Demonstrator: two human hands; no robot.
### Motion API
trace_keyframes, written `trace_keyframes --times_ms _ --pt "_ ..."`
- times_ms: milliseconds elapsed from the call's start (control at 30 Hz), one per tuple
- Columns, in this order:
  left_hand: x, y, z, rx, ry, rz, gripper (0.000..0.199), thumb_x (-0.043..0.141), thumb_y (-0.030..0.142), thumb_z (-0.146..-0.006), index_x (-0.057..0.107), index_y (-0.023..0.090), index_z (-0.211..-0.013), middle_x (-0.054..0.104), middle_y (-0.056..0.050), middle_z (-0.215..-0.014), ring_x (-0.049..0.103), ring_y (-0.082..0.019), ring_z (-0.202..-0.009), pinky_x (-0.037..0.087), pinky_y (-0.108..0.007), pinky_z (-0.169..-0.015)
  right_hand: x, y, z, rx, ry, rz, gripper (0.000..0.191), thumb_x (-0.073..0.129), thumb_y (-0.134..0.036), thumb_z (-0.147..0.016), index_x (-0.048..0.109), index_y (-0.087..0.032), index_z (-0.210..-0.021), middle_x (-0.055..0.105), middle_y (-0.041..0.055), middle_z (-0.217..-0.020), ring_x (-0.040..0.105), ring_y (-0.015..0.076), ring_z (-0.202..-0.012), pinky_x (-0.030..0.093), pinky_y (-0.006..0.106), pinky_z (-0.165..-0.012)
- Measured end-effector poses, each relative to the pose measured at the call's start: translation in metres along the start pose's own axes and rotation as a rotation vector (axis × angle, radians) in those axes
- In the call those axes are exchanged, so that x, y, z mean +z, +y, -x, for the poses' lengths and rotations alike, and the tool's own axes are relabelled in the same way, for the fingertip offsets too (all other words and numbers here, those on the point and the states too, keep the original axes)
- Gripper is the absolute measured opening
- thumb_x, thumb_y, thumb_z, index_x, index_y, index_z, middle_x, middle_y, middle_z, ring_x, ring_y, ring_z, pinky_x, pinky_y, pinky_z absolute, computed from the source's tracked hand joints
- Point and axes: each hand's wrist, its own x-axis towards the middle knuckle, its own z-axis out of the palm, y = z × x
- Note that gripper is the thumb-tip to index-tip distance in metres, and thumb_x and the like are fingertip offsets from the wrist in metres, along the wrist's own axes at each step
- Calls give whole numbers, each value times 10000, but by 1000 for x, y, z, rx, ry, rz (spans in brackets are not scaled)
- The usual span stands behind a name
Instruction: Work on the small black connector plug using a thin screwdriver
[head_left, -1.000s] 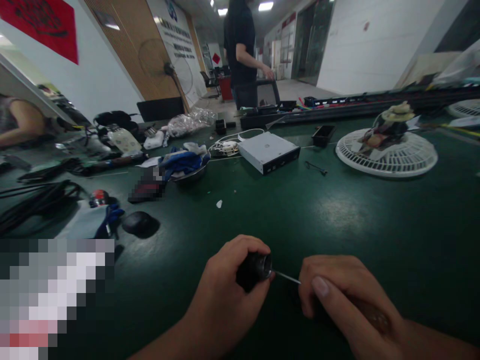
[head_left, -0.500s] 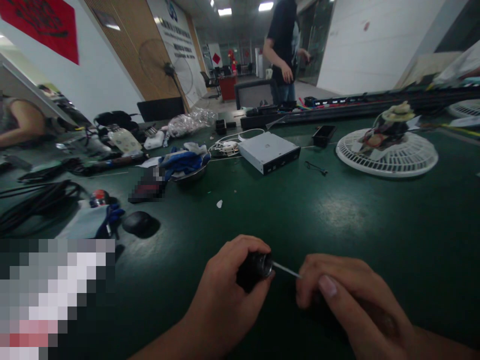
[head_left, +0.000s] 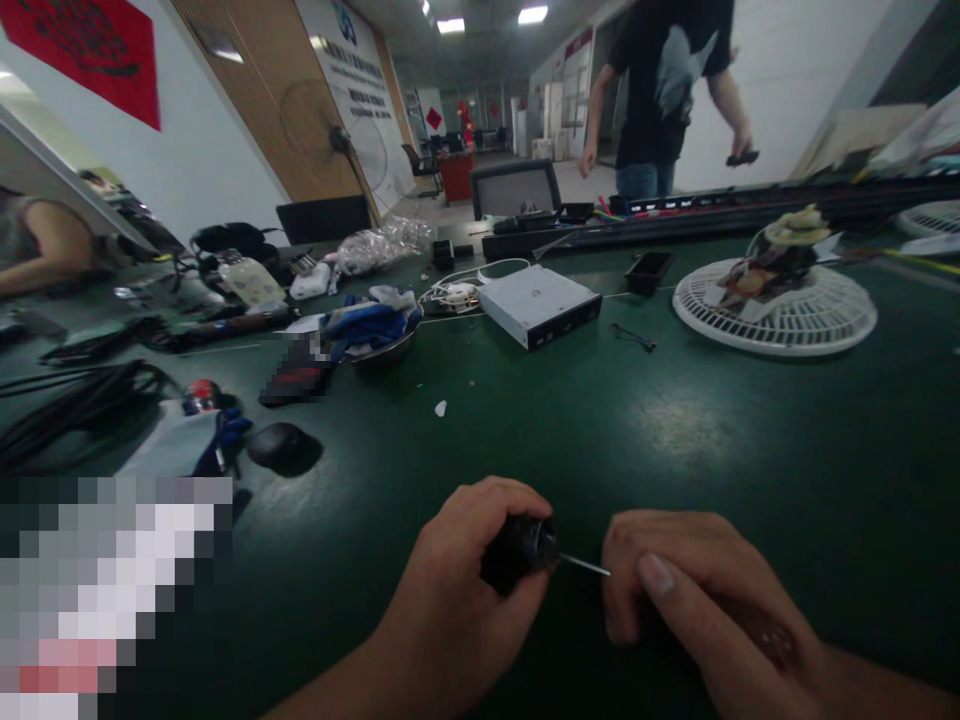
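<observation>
My left hand (head_left: 454,590) is wrapped round a black cylindrical part (head_left: 531,543), its end facing right toward my other hand. My right hand (head_left: 705,585) grips a screwdriver (head_left: 586,566); the thin metal shaft reaches left to the lower edge of the part's end. Most of the handle is hidden in my palm, with a brownish bit showing below the fingers. Whether the tip sits inside the part or only touches its rim, I cannot tell. Both hands are low over the green table (head_left: 570,440).
Beyond my hands lie a disc drive (head_left: 536,300), a white fan grille with a motor (head_left: 776,305) and a small black tray (head_left: 649,271). On the left are a black mouse (head_left: 277,446), cables (head_left: 82,400) and a bowl (head_left: 390,350) with blue-and-white gloves. A person (head_left: 667,100) stands behind the table.
My left hand and the black part have shifted slightly right and down, its end turning a little. Less of the screwdriver shaft shows between my hands. The person behind has moved right.
</observation>
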Motion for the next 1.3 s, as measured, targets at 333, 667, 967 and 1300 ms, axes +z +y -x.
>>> trace_keyframes --times_ms 333,667,967,1300 --pt "0 0 0 -21 9 -4 351 660 41 -796 610 258 -1068 687 -6 -1026 670 -185 -915 551 -353 -790 2 -1 -2 36 59 -13 344 400 -164 -1016 643 -161 -773 591 19 -652 562 120 -590 413 253 -547" --pt "0 -1 1 24 10 -34 385 651 19 -779 594 262 -1071 685 2 -1036 661 -185 -932 543 -361 -800 0 0 0 0 -2 -50 317 386 -172 -1016 607 -169 -790 587 26 -660 573 137 -623 425 279 -593" --pt "-1 1 1 58 15 -20 387 656 -1 -756 603 253 -1043 694 17 -1016 665 -171 -926 534 -341 -805 1 2 1 -35 -44 -39 293 422 -185 -991 555 -188 -730 541 -5 -599 537 117 -571 396 266 -566" --pt "-1 1 0 72 7 -27 391 660 -3 -743 611 246 -1040 697 16 -1014 667 -170 -926 534 -341 -801 1 -1 2 -10 -1 -11 301 409 -199 -1004 561 -203 -744 554 -7 -605 563 125 -577 421 275 -578"
